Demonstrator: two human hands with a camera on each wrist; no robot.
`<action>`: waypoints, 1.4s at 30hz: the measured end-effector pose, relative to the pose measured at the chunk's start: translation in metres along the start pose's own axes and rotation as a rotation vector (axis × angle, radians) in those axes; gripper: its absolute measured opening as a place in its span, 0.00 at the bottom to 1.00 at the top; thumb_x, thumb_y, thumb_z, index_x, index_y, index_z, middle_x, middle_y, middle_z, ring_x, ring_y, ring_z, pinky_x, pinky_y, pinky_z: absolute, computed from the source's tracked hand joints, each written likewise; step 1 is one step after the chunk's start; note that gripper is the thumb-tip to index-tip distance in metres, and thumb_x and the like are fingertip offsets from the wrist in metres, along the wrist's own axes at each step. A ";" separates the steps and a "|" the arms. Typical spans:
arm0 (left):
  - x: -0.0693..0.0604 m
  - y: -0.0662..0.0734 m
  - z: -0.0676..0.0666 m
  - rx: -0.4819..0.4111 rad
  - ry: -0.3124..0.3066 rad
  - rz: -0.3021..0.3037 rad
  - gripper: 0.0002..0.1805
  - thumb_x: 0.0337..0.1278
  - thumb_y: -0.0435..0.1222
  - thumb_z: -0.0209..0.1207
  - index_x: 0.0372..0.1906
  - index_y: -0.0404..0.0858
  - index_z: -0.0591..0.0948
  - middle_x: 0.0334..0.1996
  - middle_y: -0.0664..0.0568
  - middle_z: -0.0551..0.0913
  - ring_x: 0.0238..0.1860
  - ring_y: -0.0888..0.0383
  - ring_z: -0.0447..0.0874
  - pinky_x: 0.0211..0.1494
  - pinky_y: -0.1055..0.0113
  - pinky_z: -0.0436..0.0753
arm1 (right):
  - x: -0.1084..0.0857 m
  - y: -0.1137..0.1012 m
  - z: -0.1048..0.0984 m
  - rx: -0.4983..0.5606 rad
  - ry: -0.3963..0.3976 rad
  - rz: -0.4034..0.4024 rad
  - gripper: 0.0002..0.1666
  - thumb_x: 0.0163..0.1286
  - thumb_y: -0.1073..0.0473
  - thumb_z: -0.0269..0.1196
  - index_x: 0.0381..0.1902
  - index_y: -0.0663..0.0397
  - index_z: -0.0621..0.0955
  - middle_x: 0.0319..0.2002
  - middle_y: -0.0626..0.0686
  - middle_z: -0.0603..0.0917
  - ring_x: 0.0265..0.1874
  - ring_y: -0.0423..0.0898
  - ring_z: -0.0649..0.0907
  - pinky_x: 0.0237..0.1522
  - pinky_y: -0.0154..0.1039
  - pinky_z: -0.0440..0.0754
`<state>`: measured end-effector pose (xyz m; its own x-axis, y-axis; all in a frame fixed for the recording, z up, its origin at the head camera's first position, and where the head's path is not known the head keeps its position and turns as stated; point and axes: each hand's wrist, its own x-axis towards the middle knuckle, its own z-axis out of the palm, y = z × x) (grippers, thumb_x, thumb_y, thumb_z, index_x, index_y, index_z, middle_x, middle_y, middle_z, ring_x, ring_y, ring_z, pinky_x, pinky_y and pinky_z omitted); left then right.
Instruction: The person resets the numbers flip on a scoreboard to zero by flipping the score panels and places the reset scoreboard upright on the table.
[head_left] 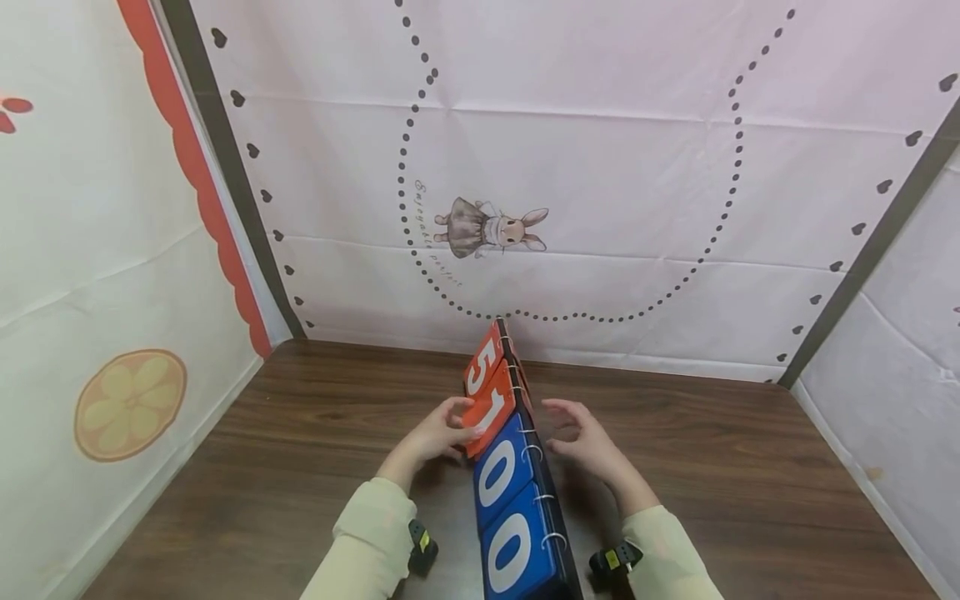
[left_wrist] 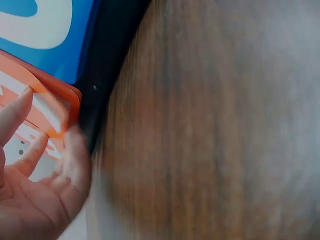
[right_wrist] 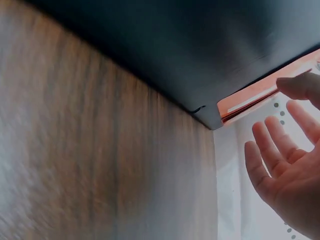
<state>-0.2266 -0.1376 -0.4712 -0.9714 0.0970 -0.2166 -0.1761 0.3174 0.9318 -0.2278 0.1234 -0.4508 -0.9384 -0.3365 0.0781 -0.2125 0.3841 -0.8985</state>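
A tabletop flip scoreboard (head_left: 551, 508) stands lengthwise before me, with white numbers on ring-bound cards. Its near half bears two blue 0 cards (head_left: 510, 550); on the far half are an orange 5 card (head_left: 483, 360) and an orange 1 card (head_left: 491, 408). My left hand (head_left: 431, 435) pinches the lower edge of the orange 1 card, which bends in the left wrist view. On the other side, my right hand (head_left: 592, 446) hovers with loosely curved fingers. In the right wrist view its thumb (right_wrist: 300, 86) is close to orange cards (right_wrist: 250, 102) behind the board; contact is unclear.
The scoreboard rests on a dark brown wooden table (head_left: 712, 467). A white printed cloth (head_left: 600, 192) with a rabbit figure hangs at the back, and more cloth closes both sides. Each wrist wears a small black camera (head_left: 422, 547).
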 end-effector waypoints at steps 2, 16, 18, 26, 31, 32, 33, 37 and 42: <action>0.000 0.001 0.001 0.032 0.006 -0.015 0.36 0.47 0.45 0.67 0.62 0.41 0.65 0.45 0.44 0.74 0.37 0.52 0.79 0.39 0.58 0.82 | 0.004 0.005 0.002 -0.047 -0.022 -0.019 0.32 0.58 0.70 0.64 0.61 0.51 0.70 0.57 0.56 0.69 0.54 0.58 0.72 0.48 0.54 0.76; -0.006 0.009 0.004 0.057 0.017 -0.048 0.36 0.50 0.43 0.66 0.61 0.38 0.63 0.46 0.43 0.74 0.40 0.50 0.78 0.40 0.56 0.81 | 0.006 0.011 0.006 -0.035 -0.117 -0.057 0.34 0.61 0.64 0.63 0.64 0.52 0.66 0.58 0.57 0.74 0.55 0.55 0.75 0.52 0.55 0.73; -0.007 0.010 0.004 0.049 0.017 -0.048 0.36 0.50 0.43 0.65 0.62 0.38 0.62 0.46 0.43 0.74 0.40 0.50 0.78 0.40 0.56 0.81 | 0.005 0.011 0.007 -0.056 -0.106 -0.050 0.34 0.61 0.64 0.64 0.64 0.51 0.66 0.58 0.56 0.75 0.55 0.55 0.75 0.52 0.54 0.74; -0.012 0.019 -0.002 0.105 0.029 -0.040 0.40 0.49 0.47 0.65 0.63 0.37 0.60 0.50 0.40 0.72 0.42 0.47 0.77 0.41 0.55 0.81 | 0.002 0.012 0.008 -0.117 0.027 -0.054 0.32 0.60 0.69 0.57 0.63 0.49 0.66 0.56 0.53 0.76 0.55 0.52 0.74 0.56 0.55 0.69; -0.013 0.045 -0.010 0.188 0.130 0.060 0.38 0.56 0.54 0.57 0.65 0.37 0.61 0.59 0.38 0.67 0.53 0.43 0.72 0.50 0.47 0.76 | 0.002 0.011 0.003 -0.064 0.184 -0.095 0.25 0.61 0.71 0.51 0.57 0.54 0.73 0.52 0.56 0.78 0.53 0.52 0.75 0.54 0.54 0.70; -0.013 0.053 -0.011 0.206 0.157 0.096 0.38 0.57 0.55 0.56 0.65 0.38 0.61 0.60 0.38 0.66 0.56 0.43 0.69 0.52 0.44 0.73 | 0.002 0.011 0.001 -0.051 0.221 -0.107 0.23 0.61 0.72 0.51 0.55 0.55 0.74 0.52 0.56 0.78 0.52 0.52 0.75 0.54 0.52 0.71; -0.013 0.062 -0.012 0.226 0.179 0.141 0.36 0.58 0.54 0.54 0.65 0.38 0.61 0.61 0.39 0.66 0.59 0.44 0.66 0.54 0.43 0.71 | 0.001 0.010 0.000 -0.033 0.255 -0.121 0.22 0.61 0.72 0.51 0.53 0.57 0.75 0.51 0.56 0.78 0.52 0.51 0.75 0.53 0.50 0.71; -0.012 0.098 -0.008 0.331 0.177 0.299 0.37 0.55 0.54 0.57 0.67 0.44 0.61 0.64 0.45 0.64 0.64 0.47 0.58 0.57 0.41 0.67 | 0.000 0.006 -0.009 0.079 0.373 -0.183 0.19 0.64 0.74 0.50 0.52 0.62 0.76 0.54 0.58 0.77 0.55 0.49 0.72 0.53 0.36 0.69; -0.007 0.129 0.009 0.607 -0.047 0.404 0.49 0.41 0.58 0.65 0.70 0.50 0.56 0.65 0.52 0.64 0.64 0.53 0.58 0.61 0.46 0.65 | -0.002 -0.003 -0.018 0.259 0.415 -0.227 0.25 0.67 0.72 0.52 0.62 0.65 0.66 0.63 0.62 0.66 0.58 0.50 0.67 0.50 0.22 0.68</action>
<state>-0.2415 -0.0886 -0.3521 -0.9315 0.3536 0.0852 0.3276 0.7140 0.6187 -0.2300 0.1379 -0.4405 -0.9165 0.0016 0.4000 -0.3979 0.0986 -0.9121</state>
